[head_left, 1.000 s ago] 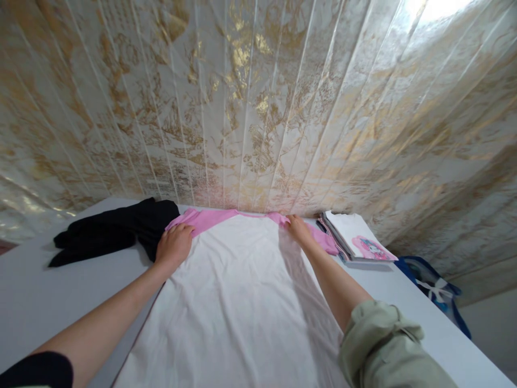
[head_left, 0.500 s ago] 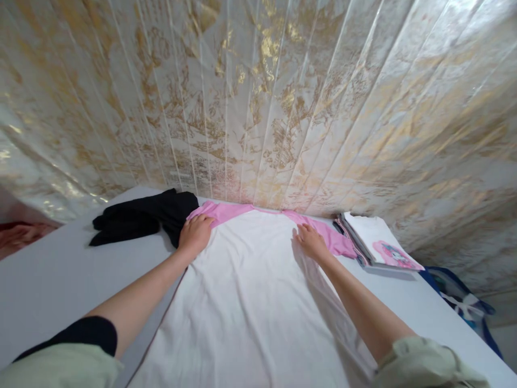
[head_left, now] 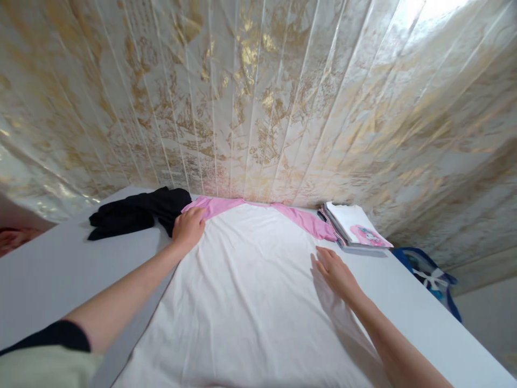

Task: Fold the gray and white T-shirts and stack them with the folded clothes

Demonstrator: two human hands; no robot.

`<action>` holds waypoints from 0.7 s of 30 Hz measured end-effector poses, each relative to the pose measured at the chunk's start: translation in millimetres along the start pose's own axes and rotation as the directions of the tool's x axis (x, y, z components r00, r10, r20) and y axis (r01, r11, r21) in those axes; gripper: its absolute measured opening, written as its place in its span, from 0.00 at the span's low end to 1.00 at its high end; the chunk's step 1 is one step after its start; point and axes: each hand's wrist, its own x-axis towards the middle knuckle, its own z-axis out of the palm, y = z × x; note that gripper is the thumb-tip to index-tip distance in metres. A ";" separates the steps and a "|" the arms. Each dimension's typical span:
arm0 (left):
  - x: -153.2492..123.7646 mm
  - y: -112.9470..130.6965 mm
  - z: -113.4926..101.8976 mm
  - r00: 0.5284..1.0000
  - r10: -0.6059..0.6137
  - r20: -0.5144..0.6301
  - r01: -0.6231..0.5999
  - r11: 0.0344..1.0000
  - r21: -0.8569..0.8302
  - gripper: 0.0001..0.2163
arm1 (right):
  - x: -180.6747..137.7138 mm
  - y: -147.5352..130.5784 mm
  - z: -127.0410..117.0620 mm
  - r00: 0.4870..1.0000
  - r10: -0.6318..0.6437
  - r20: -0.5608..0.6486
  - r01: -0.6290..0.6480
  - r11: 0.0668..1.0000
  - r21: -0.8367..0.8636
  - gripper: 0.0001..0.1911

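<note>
A white shirt with pink raglan sleeves lies spread out, its neckline toward the wall. My left hand rests on the shirt's left edge where the left pink sleeve joins, fingers laid flat. Over the right edge, below the right pink sleeve, is my right hand; its fingers are stretched out and a shadow falls beneath them. Whether those fingertips touch the cloth is hard to make out. Soft creases run lengthwise down the shirt.
A crumpled black garment lies left of the shirt on the white table. Folded clothes with a pink cartoon print are stacked at the right. Beyond the table's right edge is a blue bag. A gold-patterned curtain hangs behind.
My right hand has slid from beside the right sleeve down and outward along the shirt's right edge. My left hand stays at the left sleeve. The camera view has shifted slightly.
</note>
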 end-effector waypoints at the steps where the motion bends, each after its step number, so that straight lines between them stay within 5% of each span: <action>1: -12.5 -2.8 -6.7 1.000 -0.013 -0.002 0.013 0.999 -0.037 0.18 | -14.2 3.7 -2.5 1.000 0.020 0.004 -0.021 0.998 0.054 0.24; 7: -117.8 -42.6 -48.2 0.964 -0.140 0.226 0.187 0.961 -0.204 0.16 | -92.0 30.4 -16.3 0.971 0.224 0.084 -0.239 0.902 0.361 0.27; 11: -173.1 -44.6 -72.1 0.918 -0.176 0.354 0.260 0.944 -0.205 0.15 | -126.8 34.8 -20.1 0.950 0.251 0.186 -0.309 0.843 0.441 0.28; 18: -199.3 -14.4 -89.9 0.861 -0.091 0.501 0.281 0.905 -0.319 0.14 | -157.2 10.0 -40.2 0.941 0.186 0.284 -0.316 0.788 0.528 0.36; 21: -209.6 -12.2 -96.6 0.759 -0.026 0.651 0.445 0.750 -0.489 0.16 | -167.6 2.3 -52.3 0.949 0.153 0.277 -0.292 0.762 0.578 0.41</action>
